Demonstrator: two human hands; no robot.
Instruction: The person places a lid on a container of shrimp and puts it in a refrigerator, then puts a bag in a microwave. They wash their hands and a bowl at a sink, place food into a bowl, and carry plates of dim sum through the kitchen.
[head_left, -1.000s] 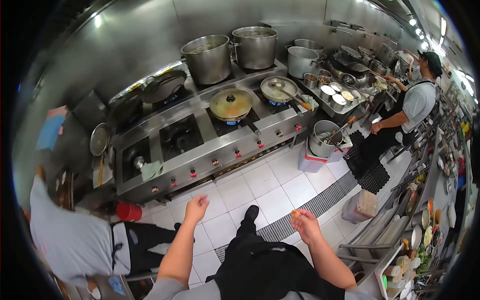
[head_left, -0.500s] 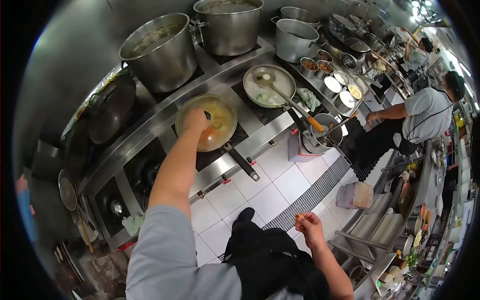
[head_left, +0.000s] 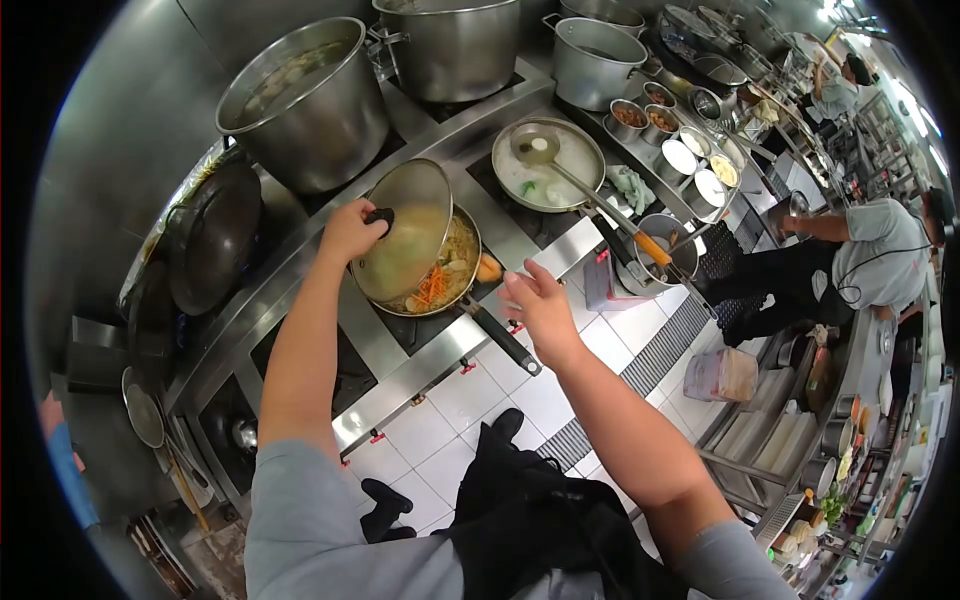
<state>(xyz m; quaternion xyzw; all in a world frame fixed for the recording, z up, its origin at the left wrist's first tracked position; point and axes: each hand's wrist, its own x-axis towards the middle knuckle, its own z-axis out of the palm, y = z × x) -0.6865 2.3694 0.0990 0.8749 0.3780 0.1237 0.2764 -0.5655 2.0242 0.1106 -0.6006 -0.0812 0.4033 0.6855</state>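
One steel stove [head_left: 415,375], tiled floor [head_left: 435,440] | left fingers [head_left: 362,216] grip lid [head_left: 405,235] | right fingers [head_left: 522,290] spread

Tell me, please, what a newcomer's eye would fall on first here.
The left hand grips a glass lid by its knob, tilted over a pan of noodles and shredded carrot at the middle of the stove. The right hand hovers open beside that pan's rim. Behind stand two big steel stockpots.

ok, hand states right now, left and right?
Left hand: closed on the knob of the lid, which is tilted over the pan.
Right hand: open, fingers spread, holding nothing.
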